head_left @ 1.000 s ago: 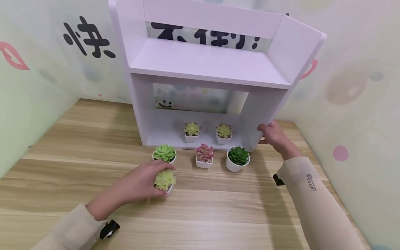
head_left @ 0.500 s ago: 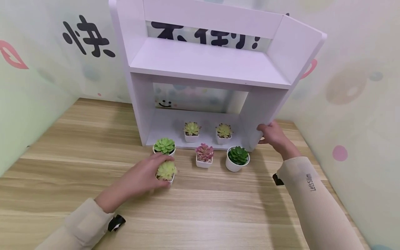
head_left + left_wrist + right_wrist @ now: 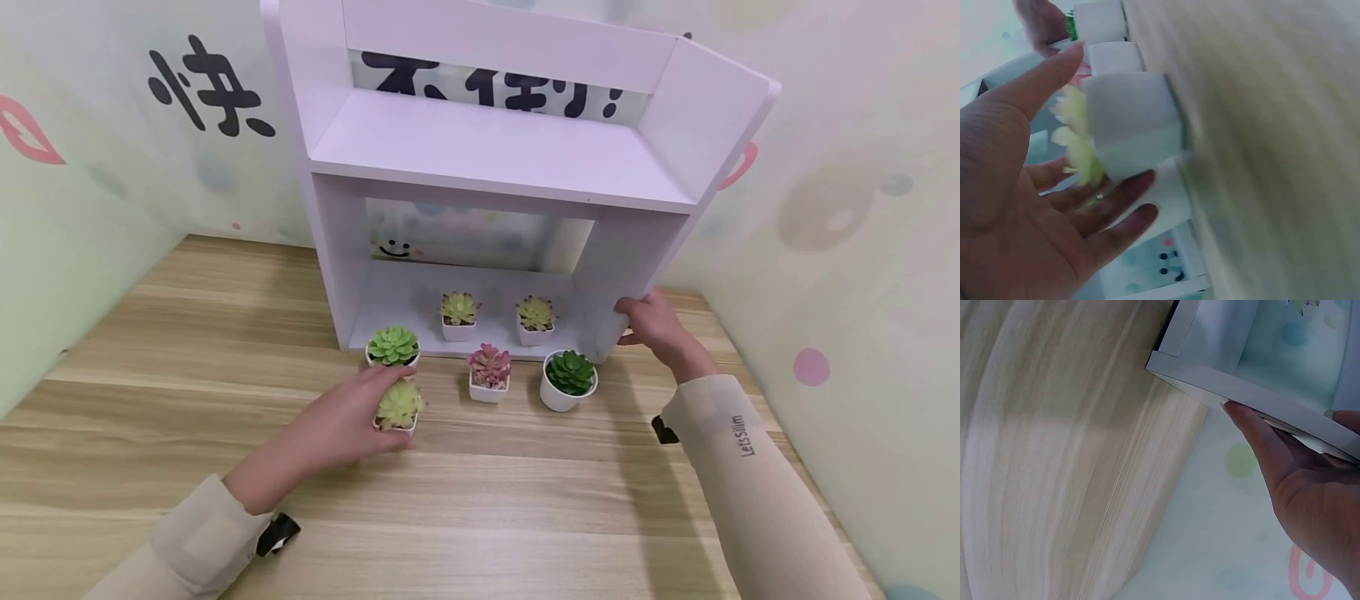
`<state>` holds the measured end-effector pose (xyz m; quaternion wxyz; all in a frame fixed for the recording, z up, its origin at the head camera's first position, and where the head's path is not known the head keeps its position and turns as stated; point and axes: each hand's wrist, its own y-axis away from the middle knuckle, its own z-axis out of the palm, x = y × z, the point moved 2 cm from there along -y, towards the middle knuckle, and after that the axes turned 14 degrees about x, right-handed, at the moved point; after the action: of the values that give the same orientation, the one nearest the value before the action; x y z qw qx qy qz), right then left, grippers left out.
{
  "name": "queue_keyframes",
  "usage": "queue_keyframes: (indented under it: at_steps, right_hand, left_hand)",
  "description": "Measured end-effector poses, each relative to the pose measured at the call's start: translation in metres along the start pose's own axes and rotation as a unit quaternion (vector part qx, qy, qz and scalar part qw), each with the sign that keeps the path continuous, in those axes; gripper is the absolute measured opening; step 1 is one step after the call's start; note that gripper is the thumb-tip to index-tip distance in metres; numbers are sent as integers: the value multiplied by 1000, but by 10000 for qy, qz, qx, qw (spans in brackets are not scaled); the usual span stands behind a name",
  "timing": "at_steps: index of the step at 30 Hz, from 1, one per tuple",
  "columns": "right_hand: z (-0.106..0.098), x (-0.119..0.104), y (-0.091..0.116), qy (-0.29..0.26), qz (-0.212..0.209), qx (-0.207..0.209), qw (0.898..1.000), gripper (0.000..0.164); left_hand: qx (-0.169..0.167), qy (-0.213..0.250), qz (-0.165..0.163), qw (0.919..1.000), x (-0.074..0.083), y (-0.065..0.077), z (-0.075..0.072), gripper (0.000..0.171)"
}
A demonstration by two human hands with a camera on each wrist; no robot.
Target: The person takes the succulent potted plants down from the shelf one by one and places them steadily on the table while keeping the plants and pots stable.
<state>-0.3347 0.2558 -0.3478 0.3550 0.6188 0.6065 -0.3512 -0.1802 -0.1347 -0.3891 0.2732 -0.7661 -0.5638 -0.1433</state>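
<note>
My left hand is around a pale yellow-green succulent in a square white pot, its thumb and fingers spread on either side. In the left wrist view the white pot sits at the wooden tabletop, fingertips close at its lower side and the thumb apart from it. Just behind stands a bright green succulent in a round white pot, partly hidden by my fingers. My right hand grips the right side panel of the white shelf, thumb and fingers on opposite faces in the right wrist view.
Two yellow-green succulents stand on the lower shelf board. In front are a pink succulent and a dark green one in white pots. Patterned walls border the wooden table.
My left hand has moved slightly away from me with the yellow-green succulent, and its fingers have spread from the pot. The bright green succulent has shifted back a little. My right hand stays put.
</note>
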Motion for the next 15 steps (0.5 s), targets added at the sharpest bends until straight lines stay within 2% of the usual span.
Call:
queue_keyframes:
  at_steps: [4, 7, 11, 15]
  right_hand:
    - [-1, 1, 0, -23, -6, -24, 10000, 59]
    - [-1, 1, 0, -52, 15, -43, 10000, 60]
    - [0, 0, 1, -53, 21, -36, 10000, 60]
    - [0, -1, 1, -69, -1, -20, 10000, 59]
  left_hand:
    - [-77, -151, 132, 9998, 11, -1, -12, 70]
    - [-62, -273, 253, 9993, 20, -8, -23, 57]
    - [78, -257, 313, 9991, 29, -23, -35, 47]
    - [125, -26, 276, 9995, 38, -45, -43, 42]
